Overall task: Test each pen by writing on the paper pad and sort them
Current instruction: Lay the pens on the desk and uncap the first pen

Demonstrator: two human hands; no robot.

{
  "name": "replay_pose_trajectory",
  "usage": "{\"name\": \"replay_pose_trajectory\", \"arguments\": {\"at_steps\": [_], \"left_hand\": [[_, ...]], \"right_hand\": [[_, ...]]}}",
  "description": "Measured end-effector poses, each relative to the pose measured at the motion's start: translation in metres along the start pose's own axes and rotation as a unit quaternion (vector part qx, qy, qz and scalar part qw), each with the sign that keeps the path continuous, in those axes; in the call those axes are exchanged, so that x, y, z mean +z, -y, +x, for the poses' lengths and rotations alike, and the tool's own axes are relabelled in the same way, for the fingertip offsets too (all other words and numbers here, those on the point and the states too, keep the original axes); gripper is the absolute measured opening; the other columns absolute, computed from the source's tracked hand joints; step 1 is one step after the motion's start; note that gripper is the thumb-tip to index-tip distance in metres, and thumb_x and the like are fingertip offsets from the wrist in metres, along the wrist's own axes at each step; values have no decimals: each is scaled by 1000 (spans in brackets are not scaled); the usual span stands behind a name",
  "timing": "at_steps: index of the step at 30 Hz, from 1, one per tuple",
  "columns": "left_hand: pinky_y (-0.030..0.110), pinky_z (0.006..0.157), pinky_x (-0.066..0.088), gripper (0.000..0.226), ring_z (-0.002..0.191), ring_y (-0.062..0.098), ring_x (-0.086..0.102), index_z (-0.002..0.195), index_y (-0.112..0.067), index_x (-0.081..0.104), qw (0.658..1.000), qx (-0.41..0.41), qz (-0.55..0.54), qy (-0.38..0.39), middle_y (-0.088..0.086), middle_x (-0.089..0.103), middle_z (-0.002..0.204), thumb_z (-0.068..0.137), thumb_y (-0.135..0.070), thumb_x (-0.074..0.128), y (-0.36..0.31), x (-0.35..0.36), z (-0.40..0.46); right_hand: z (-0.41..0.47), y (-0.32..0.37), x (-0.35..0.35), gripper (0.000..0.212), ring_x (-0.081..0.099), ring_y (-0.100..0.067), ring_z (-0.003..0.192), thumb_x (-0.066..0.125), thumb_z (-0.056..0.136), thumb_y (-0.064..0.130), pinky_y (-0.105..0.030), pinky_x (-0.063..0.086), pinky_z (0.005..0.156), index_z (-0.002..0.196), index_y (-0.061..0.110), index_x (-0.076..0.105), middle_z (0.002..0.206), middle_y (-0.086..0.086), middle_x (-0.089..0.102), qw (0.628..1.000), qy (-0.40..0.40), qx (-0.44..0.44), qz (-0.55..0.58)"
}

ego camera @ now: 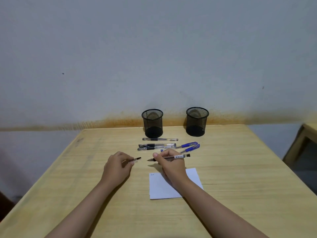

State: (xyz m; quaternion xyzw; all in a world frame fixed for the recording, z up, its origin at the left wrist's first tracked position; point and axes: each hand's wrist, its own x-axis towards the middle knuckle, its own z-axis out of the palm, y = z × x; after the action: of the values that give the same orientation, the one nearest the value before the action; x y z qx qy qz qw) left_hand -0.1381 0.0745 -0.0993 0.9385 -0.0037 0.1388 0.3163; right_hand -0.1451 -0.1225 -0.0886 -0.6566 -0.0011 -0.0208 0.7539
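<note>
Pen (171,157), uncapped, lies pinched in the right hand (169,164) at mid-frame, tip left toward its cap (136,159), pinched by the left hand (118,166); paper pad (161,188) waits below, presumably for testing.

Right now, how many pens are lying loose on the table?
5: one before the left cup, two clear ones below, two blue ones rightward.

Two bare forearms in view, no sleeves visible up to the frame edge. Left hand (118,166) and right hand (171,163): bare, nothing worn on the visible wrists or fingers. Fingernails short.
</note>
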Motion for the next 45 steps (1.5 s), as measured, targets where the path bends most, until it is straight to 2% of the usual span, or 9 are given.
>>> {"name": "replay_pose_trajectory", "arguments": {"at_steps": [6,9,11,14,26,29,34,38,45], "left_hand": [[19,72,44,14,84,10,63,91,-18,74,991,-12,-134,-1,-8,69,85,80,-11,70,-15,-11,-2],[28,76,50,19,84,12,65,86,-24,75,979,-8,-205,-5,-5,71,85,80,-7,69,-26,-17,-5],[18,71,48,24,78,4,64,83,-26,74,973,7,-231,1,-3,70,84,80,-3,68,-37,-21,-9],[7,62,42,28,71,-2,61,82,-27,73,970,39,-239,7,-5,69,77,80,0,67,-49,-25,-12],[17,69,48,41,75,14,64,74,-30,74,960,98,-262,20,4,69,79,78,10,64,-65,-32,-17],[18,71,48,44,77,14,63,76,-34,74,958,108,-264,36,1,69,78,78,9,64,-70,-31,-15],[19,72,46,38,81,18,62,81,-29,74,953,121,-268,68,2,68,81,79,8,64,-76,-26,-16],[15,76,48,33,85,11,65,87,-27,75,951,121,-273,80,-5,69,86,78,4,68,-80,-17,-23],[34,90,51,26,101,1,59,101,-31,69,946,-27,-306,109,-14,68,100,79,-18,72,-73,7,-46]], "right_hand": [[2,11,-1,7,65,-21,83,67,85,10,-35,54,78,83,5,72,80,-8,70,1000,22,2,1],[-3,22,-1,8,61,-1,61,65,87,5,-14,46,55,87,-1,70,74,-8,68,999,43,-30,0],[-5,27,-1,8,57,4,50,63,88,3,-8,40,46,89,-2,69,72,-7,66,997,59,-49,-12],[-6,32,-1,7,56,4,48,63,88,7,-8,39,46,86,7,70,73,-4,68,991,81,-86,-58],[-35,46,-14,16,64,0,63,66,88,9,-14,46,56,81,24,68,69,7,70,972,106,-187,-93],[-35,52,-24,13,68,-7,73,69,85,9,-22,54,63,86,21,71,74,6,72,975,116,-162,-100],[-34,66,-53,27,72,-15,83,66,82,-7,-27,59,73,102,10,72,91,-5,76,962,260,-67,-56],[-33,68,-66,12,67,-15,64,66,85,5,-30,56,64,94,4,74,78,-8,75,971,230,13,-72],[-38,61,-79,10,62,-14,54,71,78,-3,-27,53,57,82,7,73,58,-3,68,975,164,58,-138]]}}
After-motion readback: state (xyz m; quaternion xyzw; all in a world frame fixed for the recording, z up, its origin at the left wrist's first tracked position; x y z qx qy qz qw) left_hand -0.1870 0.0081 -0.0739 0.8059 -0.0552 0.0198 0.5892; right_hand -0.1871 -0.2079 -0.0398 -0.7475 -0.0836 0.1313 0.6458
